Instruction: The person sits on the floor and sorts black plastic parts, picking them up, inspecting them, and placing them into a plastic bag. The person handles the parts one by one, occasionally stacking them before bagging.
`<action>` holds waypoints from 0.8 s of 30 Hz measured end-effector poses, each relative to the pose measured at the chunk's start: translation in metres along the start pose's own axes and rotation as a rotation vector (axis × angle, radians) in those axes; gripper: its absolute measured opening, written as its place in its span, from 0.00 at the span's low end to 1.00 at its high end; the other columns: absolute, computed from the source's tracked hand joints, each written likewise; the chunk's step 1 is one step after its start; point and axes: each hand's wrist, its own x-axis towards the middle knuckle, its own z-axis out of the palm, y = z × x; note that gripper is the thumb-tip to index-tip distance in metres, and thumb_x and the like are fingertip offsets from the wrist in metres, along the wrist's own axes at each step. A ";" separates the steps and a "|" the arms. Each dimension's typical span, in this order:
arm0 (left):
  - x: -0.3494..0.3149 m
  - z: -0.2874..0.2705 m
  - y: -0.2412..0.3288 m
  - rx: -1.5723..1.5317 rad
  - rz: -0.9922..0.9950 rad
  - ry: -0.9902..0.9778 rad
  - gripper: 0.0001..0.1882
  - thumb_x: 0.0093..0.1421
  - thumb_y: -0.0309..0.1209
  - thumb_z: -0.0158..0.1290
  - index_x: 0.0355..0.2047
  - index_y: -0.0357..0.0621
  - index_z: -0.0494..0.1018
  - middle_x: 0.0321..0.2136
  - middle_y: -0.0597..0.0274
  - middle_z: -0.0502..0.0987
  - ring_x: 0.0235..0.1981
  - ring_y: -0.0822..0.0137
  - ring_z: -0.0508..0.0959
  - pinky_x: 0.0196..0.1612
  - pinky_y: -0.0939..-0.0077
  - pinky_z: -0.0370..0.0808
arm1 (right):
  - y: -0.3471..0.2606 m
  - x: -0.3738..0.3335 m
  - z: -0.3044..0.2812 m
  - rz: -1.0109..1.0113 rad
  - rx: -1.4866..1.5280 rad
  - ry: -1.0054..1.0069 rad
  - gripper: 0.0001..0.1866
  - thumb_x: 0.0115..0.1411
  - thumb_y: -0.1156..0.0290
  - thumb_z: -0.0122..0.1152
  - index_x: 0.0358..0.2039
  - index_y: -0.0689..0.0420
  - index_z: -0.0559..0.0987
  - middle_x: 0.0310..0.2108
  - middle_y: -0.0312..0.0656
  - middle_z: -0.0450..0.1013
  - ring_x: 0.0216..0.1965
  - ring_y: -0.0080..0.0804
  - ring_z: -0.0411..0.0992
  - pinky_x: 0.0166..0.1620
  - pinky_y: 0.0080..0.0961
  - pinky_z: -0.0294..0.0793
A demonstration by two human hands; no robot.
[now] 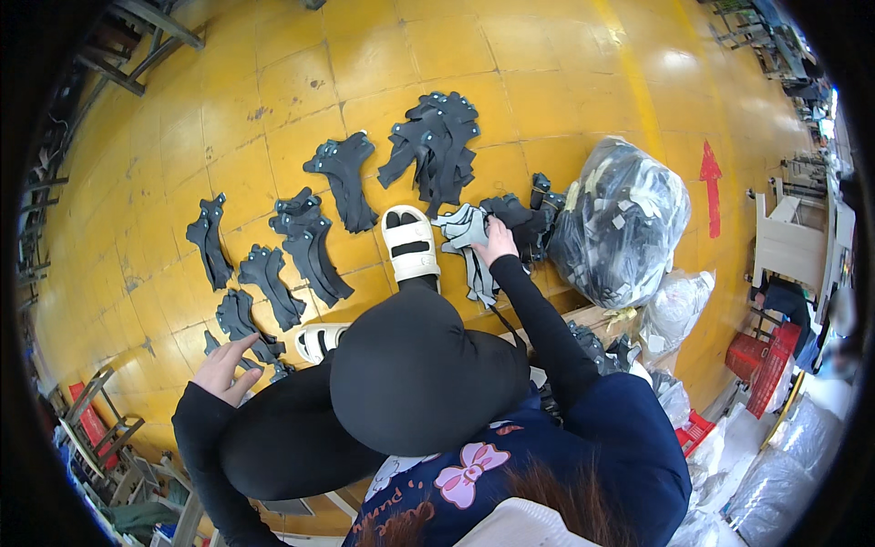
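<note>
My right hand [498,242] grips a bundle of light grey, dark-edged cut pieces [465,228] beside my right sandal; the fingertips are partly hidden among them. My left hand [226,369] hovers near my left knee with its fingers apart and nothing in them. Close to it lies a small stack of dark grey curved pieces [239,316] on the floor. More such stacks spread out ahead: a narrow stack [211,242] at the far left, a wider stack [346,178] in the middle and a large fanned pile [436,146] farthest off. Dark pieces [515,219] also lie just beyond my right hand.
A big clear plastic bag [624,223] full of dark pieces stands to the right, with a smaller whitish bag [676,310] behind it. White sandals [412,244] are on my feet. Red crates [764,360] and a wooden stool [100,424] stand toward the sides.
</note>
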 end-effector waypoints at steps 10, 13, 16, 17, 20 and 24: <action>0.036 -0.002 0.005 -0.084 -0.038 -0.120 0.26 0.58 0.35 0.51 0.56 0.43 0.62 0.46 0.49 0.71 0.48 0.53 0.70 0.52 0.68 0.66 | -0.024 0.013 -0.014 0.255 -0.197 -0.294 0.33 0.36 0.59 0.73 0.43 0.61 0.74 0.50 0.51 0.63 0.53 0.48 0.59 0.55 0.35 0.62; 0.031 -0.009 0.013 -0.033 -0.068 -0.096 0.26 0.58 0.36 0.51 0.56 0.42 0.62 0.46 0.48 0.71 0.49 0.51 0.70 0.52 0.67 0.66 | -0.024 -0.003 0.010 0.000 -0.056 -0.148 0.32 0.36 0.60 0.72 0.43 0.62 0.75 0.51 0.52 0.62 0.54 0.49 0.58 0.56 0.36 0.62; 0.033 -0.009 0.015 -0.083 0.005 -0.058 0.26 0.59 0.36 0.50 0.56 0.42 0.62 0.46 0.47 0.71 0.49 0.50 0.70 0.52 0.66 0.66 | -0.024 -0.014 0.023 -0.008 -0.155 -0.197 0.33 0.39 0.60 0.70 0.47 0.59 0.72 0.48 0.51 0.66 0.51 0.48 0.63 0.55 0.40 0.63; 0.032 -0.008 0.016 -0.082 0.010 -0.053 0.26 0.59 0.36 0.50 0.56 0.42 0.62 0.46 0.47 0.71 0.49 0.50 0.70 0.52 0.66 0.66 | -0.028 -0.014 0.020 0.028 -0.180 -0.279 0.33 0.40 0.60 0.69 0.47 0.57 0.71 0.45 0.50 0.69 0.49 0.47 0.66 0.54 0.41 0.64; 0.040 -0.010 0.018 -0.101 0.017 -0.101 0.27 0.59 0.36 0.49 0.57 0.41 0.60 0.49 0.47 0.70 0.51 0.51 0.68 0.55 0.66 0.63 | -0.015 -0.010 0.014 0.002 -0.163 -0.237 0.29 0.41 0.54 0.68 0.40 0.61 0.74 0.37 0.51 0.74 0.44 0.46 0.71 0.49 0.37 0.69; 0.029 -0.024 0.042 -0.052 -0.012 -0.072 0.27 0.60 0.36 0.48 0.58 0.41 0.59 0.51 0.47 0.69 0.52 0.52 0.68 0.56 0.67 0.63 | -0.028 -0.007 0.010 0.016 -0.023 -0.297 0.29 0.40 0.51 0.70 0.31 0.65 0.75 0.34 0.56 0.74 0.40 0.50 0.73 0.45 0.38 0.72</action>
